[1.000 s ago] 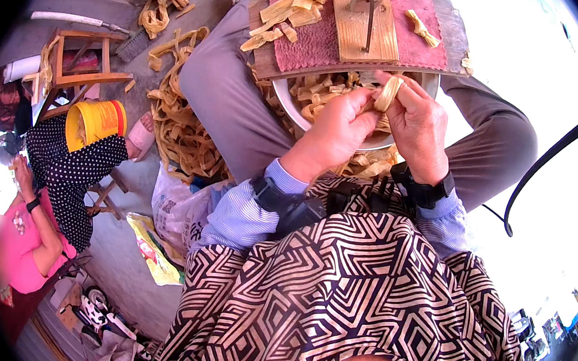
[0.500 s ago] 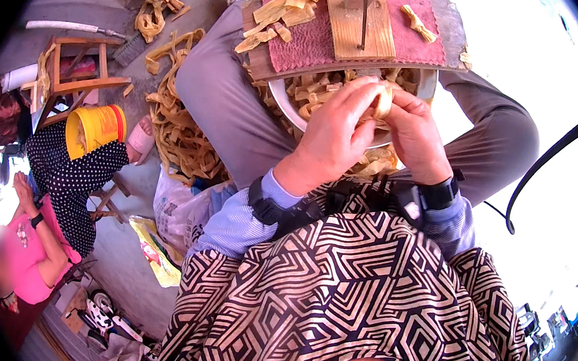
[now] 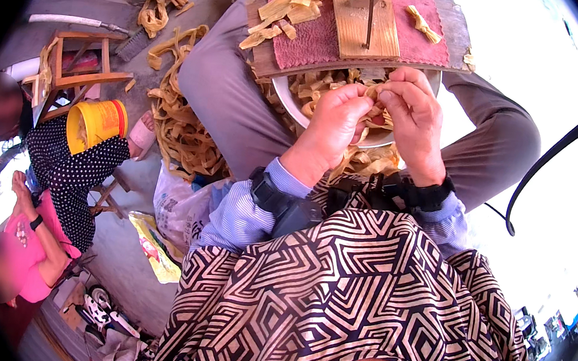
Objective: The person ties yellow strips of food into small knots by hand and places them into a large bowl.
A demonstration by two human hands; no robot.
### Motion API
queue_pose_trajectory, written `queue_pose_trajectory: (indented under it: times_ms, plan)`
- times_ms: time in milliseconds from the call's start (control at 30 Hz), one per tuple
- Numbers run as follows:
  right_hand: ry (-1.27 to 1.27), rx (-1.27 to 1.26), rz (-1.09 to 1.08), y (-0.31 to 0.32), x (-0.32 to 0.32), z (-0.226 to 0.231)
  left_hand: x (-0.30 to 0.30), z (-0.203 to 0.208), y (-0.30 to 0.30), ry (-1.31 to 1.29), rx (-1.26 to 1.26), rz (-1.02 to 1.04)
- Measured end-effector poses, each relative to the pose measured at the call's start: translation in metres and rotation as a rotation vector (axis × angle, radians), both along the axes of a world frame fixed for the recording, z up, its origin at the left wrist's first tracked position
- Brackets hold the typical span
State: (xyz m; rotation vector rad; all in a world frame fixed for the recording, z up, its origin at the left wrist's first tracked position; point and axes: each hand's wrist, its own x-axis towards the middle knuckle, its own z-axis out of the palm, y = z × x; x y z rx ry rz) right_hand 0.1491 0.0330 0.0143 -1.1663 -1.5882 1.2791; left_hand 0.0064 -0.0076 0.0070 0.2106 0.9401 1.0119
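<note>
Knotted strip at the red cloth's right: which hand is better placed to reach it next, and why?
Probably the right: the right hand lies nearer, almost directly below the knotted strip in the picture, while the left hand is farther left.

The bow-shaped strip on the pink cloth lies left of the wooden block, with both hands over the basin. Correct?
No: the head view shows the bow-shaped strip right of the wooden block; left hand and right hand are over the basin.

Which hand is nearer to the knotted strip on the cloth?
Right: in view, the right hand is below the knotted strip; the left hand is below and farther left.
</note>
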Motion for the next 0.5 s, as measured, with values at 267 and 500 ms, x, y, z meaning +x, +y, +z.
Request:
queue_pose_trajectory:
  times_ms: [267,500]
  plan:
    - [-0.296,0.391,0.114,0.022,0.009,0.002,0.009,-0.007,-0.006,0.009,0.011,0.033]
    - [-0.112,0.148,-0.133,0.025,0.004,-0.014,-0.001,0.001,-0.016,0.508,0.317,-0.183]
